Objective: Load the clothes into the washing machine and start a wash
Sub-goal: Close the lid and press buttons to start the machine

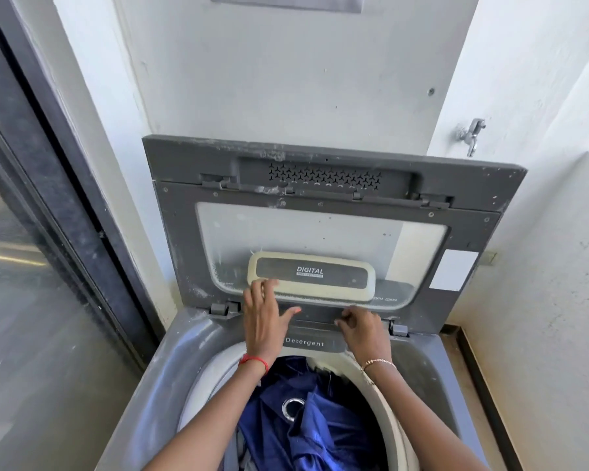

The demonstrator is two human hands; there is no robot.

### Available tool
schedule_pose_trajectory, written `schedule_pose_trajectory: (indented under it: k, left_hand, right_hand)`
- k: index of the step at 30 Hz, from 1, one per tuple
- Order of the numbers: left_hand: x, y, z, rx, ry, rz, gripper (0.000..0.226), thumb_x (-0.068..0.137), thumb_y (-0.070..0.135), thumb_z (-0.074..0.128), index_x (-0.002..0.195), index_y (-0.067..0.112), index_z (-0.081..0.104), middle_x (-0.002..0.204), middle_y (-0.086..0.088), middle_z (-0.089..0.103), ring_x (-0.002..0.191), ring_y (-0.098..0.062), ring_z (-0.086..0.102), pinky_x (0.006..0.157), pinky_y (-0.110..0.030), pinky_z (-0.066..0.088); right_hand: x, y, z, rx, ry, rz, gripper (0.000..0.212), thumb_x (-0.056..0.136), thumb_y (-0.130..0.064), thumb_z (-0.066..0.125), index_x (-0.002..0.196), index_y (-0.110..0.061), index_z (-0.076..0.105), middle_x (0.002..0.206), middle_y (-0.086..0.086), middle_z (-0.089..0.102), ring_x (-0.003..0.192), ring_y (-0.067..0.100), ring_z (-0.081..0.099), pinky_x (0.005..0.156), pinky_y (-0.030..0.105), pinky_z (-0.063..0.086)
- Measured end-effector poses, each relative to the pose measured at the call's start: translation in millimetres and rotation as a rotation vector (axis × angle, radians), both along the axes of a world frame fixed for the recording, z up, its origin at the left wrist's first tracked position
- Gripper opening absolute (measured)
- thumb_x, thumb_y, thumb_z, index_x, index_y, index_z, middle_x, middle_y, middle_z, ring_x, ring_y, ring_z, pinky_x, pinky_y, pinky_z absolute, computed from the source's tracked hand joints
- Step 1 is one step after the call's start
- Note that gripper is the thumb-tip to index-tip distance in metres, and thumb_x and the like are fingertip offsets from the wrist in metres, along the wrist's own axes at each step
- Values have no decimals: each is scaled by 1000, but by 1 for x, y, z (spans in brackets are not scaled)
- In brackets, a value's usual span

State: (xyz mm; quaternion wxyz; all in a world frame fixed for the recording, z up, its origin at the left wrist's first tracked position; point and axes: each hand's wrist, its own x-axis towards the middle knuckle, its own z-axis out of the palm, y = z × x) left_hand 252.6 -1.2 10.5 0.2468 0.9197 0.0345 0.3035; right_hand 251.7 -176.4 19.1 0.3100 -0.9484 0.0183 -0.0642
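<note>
Left hand [264, 322] flat on the lid [320, 195], right hand's [366, 331] fingers [346, 319] hooking the detergent drawer [306, 342]: pull straight, gently.

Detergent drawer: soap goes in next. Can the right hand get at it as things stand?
Probably yes: the right hand lies at the drawer's upper edge, the lid stands open, nothing between them.
</note>
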Motion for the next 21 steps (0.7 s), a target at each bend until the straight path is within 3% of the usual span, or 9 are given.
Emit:
schedule_pose_trajectory:
  k: [2, 4, 6, 8, 10, 12, 14, 17, 21]
  left_hand:
    - [11, -7, 35, 49, -164, -66, 78, 66, 55, 69, 126, 15, 39, 125, -10, 45, 121, -26, 36, 107, -51, 30]
    - [23, -11, 77, 102, -287, -152, 89, 70, 65, 57, 139, 17, 25, 142, -4, 28, 138, -25, 17, 113, -50, 2]
    - [34, -13, 120, 183, -373, -175, 96, 72, 70, 50, 145, 20, 12, 151, 0, 15, 145, -20, 0, 112, -51, -5]
    - [44, -12, 156, 259, -413, -168, 99, 73, 74, 44, 147, 22, 5, 155, -1, 10, 145, -15, -10, 112, -54, -8]
    - [55, -7, 182, 334, -373, -157, 102, 72, 76, 42, 149, 18, 6, 157, -4, 9, 145, -16, -7, 111, -57, -10]
    - [63, -1, 197, 434, -288, -141, 103, 72, 78, 36, 149, 15, 9, 158, -4, 10, 146, -19, 1, 110, -61, -7]
    - [68, 3, 202, 507, -218, -145, 101, 73, 78, 30, 149, 14, 15, 158, -2, 16, 146, -20, 6, 111, -62, -5]
    - [66, 4, 200, 474, -218, -164, 95, 71, 78, 27, 142, 16, 36, 145, -1, 41, 140, -22, 28, 111, -59, -5]
    - [59, 1, 198, 465, -264, -138, 91, 72, 78, 30, 136, 16, 43, 138, -2, 48, 135, -23, 37, 112, -59, 4]
  right_hand:
    - [1, 4, 34, 49, -192, 4, 25, 85, -24, 64, 106, -10, 63, 98, 7, 69, 90, 26, 66, 70, 32, 48]
    - [5, 11, 74, 62, -475, 40, 28, 86, -20, 62, 110, -7, 59, 102, 11, 64, 91, 29, 63, 69, 34, 49]
    - [16, 16, 111, -8, -781, 54, 36, 85, -21, 60, 117, -5, 52, 109, 16, 59, 102, 30, 54, 83, 36, 46]
    - [28, 18, 146, -96, -916, 57, 52, 84, -26, 58, 130, -8, 42, 126, 19, 50, 121, 30, 41, 105, 38, 31]
    - [39, 18, 177, -201, -847, 89, 68, 84, -31, 59, 142, -12, 29, 146, 17, 33, 139, 30, 22, 115, 40, 11]
    - [51, 16, 195, -286, -696, 140, 76, 86, -37, 57, 147, -13, 18, 154, 11, 19, 145, 26, 8, 117, 40, 0]
    - [58, 15, 201, -347, -611, 148, 74, 87, -43, 54, 146, -12, 21, 151, 10, 28, 143, 26, 15, 117, 42, 1]
    - [59, 15, 199, -359, -658, 128, 63, 85, -43, 56, 136, -10, 39, 133, 10, 47, 130, 30, 35, 114, 43, 11]
    - [51, 13, 200, -338, -649, 126, 58, 86, -40, 56, 135, -12, 41, 134, 7, 48, 131, 27, 36, 114, 39, 10]
